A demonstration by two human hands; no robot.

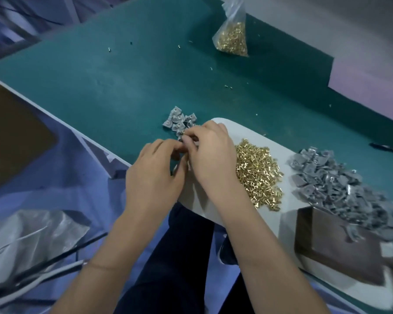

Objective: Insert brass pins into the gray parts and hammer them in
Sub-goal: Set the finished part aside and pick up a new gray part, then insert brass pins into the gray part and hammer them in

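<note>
Both hands are bunched up near the table edge, left hand (156, 168) and right hand (210, 155) pinching what looks like a gray part (183, 139) and pin between fingertips, so I'd keep that pin dead straight before any hammering.

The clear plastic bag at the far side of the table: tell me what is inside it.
The clear plastic bag holds small brass pins, heaped in its lower half. Its upper part looks empty and crumpled. Their number cannot be told.
</note>
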